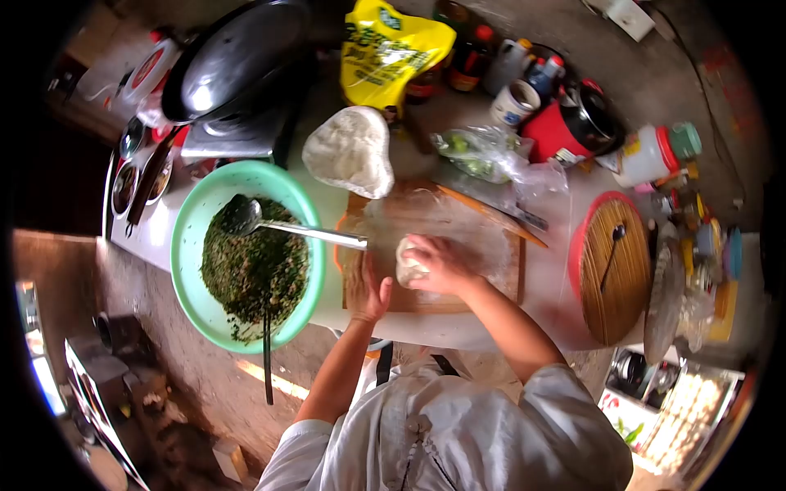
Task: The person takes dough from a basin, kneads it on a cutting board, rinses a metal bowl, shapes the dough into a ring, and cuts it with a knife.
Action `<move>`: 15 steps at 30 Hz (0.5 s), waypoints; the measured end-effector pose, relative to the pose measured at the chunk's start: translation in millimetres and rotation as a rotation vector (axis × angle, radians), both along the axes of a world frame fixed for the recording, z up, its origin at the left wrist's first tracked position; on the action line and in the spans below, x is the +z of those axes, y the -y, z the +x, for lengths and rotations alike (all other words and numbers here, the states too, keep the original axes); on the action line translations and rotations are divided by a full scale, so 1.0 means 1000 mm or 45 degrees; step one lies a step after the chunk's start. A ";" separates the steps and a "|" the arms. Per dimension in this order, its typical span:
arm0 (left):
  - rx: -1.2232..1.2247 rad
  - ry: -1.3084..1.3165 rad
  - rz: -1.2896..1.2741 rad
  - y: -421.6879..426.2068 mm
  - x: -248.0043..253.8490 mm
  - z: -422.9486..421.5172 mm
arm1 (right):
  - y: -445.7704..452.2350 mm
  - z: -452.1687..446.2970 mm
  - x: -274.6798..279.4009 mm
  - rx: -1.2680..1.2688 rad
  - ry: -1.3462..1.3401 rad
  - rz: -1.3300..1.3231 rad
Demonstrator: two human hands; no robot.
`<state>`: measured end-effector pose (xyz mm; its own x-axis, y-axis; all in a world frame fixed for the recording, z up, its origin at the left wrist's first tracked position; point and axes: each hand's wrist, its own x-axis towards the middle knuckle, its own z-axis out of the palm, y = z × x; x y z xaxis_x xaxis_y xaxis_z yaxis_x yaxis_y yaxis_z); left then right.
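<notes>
My right hand (444, 263) is wrapped over a pale lump of dough (406, 263) on the floured wooden board (509, 278). My left hand (368, 290) lies flat at the board's left edge with its fingers stretched out and nothing in it. Left of it stands a mint-green basin (185, 277) of chopped green filling (246, 278). A metal ladle (315, 233) rests in the filling, its handle reaching over the rim to just above my left fingertips. Dark chopsticks (268, 360) stick out over the basin's front rim. A slim wooden rolling pin (491, 215) lies across the board's far right corner.
Behind the board sit a floury white bowl (350, 153), a yellow bag (393, 53) and a plastic bag of greens (483, 151). A knife (528, 214) lies by the rolling pin. At right is a round slatted tray (630, 274) with a spoon; a wok (237, 65) stands back left.
</notes>
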<state>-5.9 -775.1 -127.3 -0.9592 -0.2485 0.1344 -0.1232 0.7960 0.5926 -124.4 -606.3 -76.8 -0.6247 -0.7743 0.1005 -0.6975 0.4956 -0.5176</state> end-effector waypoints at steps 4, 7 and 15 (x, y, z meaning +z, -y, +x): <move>0.008 -0.008 -0.083 -0.002 -0.002 0.000 | 0.004 -0.013 -0.020 -0.151 -0.102 -0.027; -0.009 -0.034 -0.074 -0.004 0.000 -0.001 | -0.010 -0.017 -0.014 -0.526 -0.076 -0.144; -0.036 -0.036 -0.152 -0.005 0.000 -0.003 | -0.121 -0.044 0.010 -0.934 -0.471 0.185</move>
<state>-9.3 -770.2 -127.7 -0.9610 -0.2022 0.1886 -0.0843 0.8639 0.4965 -168.8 -485.4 -67.3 -0.9220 -0.2045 0.3287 -0.2837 0.9347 -0.2142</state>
